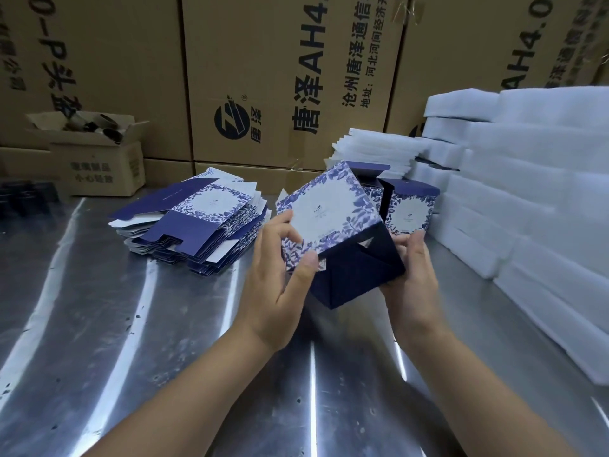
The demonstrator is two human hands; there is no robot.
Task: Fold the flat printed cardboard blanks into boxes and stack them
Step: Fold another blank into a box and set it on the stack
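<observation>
Far left, dark objects (23, 199) are cut off by the frame edge and too dim to identify. Behind them, an open small carton (99, 166) holds rolls whose kind cannot be made out. A fanned stack of flat blanks (197, 222), printed in blue-and-white floral, lies on the steel bench (115, 341), just left of the hands.

Left hand (280, 282): the fingers are curled onto the printed panel of the half-folded box (339, 225) and the thumb presses that panel's near corner, so the grip is closed on the box's left side. The box is held tilted above the bench at centre, with its dark blue bottom flaps towards the camera.

Right hand (412, 282): the fingertips are curled over the box's right dark edge, clamped on it; the palm side is hidden.

Behind stand two finished boxes (412, 206), upright, the left one largely hidden by the held box. At right, stacked white foam slabs (534, 199) line the bench and are cut off by the frame. Large printed cartons (263, 77) wall the back. Open bench surface lies beneath the forearms and to their left; the near edge is out of frame.
</observation>
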